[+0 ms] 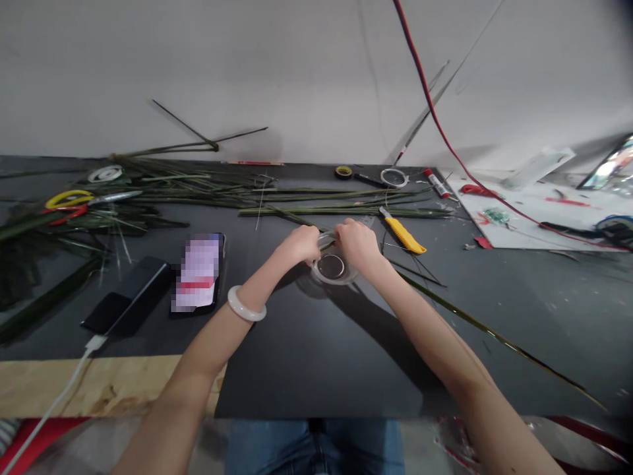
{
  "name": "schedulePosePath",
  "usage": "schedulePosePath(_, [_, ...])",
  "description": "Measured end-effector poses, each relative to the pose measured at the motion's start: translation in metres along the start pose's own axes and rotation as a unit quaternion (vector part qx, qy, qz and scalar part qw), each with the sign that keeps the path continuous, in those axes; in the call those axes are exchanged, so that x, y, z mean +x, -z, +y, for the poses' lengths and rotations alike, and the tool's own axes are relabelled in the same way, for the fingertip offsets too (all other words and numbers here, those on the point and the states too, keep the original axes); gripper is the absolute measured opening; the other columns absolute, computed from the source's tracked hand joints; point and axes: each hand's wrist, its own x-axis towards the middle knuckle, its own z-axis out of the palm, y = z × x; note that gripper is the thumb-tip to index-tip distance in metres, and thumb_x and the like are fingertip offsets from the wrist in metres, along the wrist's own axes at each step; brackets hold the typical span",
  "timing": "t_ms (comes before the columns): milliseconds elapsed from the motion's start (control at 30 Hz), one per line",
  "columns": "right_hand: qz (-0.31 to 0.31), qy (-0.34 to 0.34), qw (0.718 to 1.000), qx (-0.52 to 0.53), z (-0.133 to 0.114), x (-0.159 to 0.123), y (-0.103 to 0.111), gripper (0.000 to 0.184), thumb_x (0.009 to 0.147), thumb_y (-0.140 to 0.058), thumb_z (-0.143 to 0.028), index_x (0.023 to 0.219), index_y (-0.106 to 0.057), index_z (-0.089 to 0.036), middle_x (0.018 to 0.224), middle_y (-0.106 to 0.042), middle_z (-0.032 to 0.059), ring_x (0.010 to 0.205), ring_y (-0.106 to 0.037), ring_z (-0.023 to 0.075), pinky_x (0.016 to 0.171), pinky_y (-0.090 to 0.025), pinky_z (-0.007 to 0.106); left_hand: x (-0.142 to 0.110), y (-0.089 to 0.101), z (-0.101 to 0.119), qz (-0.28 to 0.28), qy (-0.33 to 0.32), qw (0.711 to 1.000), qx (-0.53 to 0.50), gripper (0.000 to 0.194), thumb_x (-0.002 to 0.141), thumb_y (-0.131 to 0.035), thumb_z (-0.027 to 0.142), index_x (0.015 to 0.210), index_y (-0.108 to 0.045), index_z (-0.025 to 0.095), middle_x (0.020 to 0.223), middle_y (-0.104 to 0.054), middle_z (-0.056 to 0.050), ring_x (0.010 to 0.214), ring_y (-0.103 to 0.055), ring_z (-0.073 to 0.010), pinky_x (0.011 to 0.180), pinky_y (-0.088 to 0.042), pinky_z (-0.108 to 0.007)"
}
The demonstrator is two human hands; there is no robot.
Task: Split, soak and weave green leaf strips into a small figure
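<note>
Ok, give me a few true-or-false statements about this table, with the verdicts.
The left hand and right hand both hold a clear ring. True.
The bangle is on the right wrist. False: it is on the left wrist.
The yellow knife lies to the right of the hands. True.
The scissors rest on the phone. False: they lie far to the left, apart from the phone.

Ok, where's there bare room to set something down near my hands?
The black mat below your left hand and right hand is bare. So is the grey tabletop right of the yellow utility knife. Crowded: the green strips beyond your hands, and the scissors far left.
</note>
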Motion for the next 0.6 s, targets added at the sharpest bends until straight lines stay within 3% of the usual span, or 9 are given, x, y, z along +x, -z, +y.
schedulePosePath(367, [-0.011,0.009,1.0,-0.01,-0.0002,-0.0027,0.0031,0.025,0.087,-0.048,-0.009,0.107,-0.062,-0.015,0.108,-0.059,0.0132,0.103,-0.058,0.0237,0.074,-0.049,0.027,-0.0011,-0.0023,0.0032,0.019,-0.008,0.999,0.033,0.024,0.066,-0.062,0.009,0.088,-0.07,0.009,0.09,-0.072,-0.017,0.088,-0.067,-0.0253,0.071,-0.047,-0.026])
schedulePosePath(600, [0.0,0.008,1.0,-0.009,-0.0002,-0.0028,0.0015,0.024,0.086,-0.048,-0.009,0.106,-0.062,-0.015,0.108,-0.059,0.0129,0.103,-0.058,0.0245,0.073,-0.05,0.028,0.0019,0.0002,-0.0005,-0.018,-0.022,0.999,0.027,0.024,0.062,-0.057,0.008,0.082,-0.069,0.01,0.083,-0.072,-0.014,0.077,-0.066,-0.0221,0.058,-0.042,-0.024])
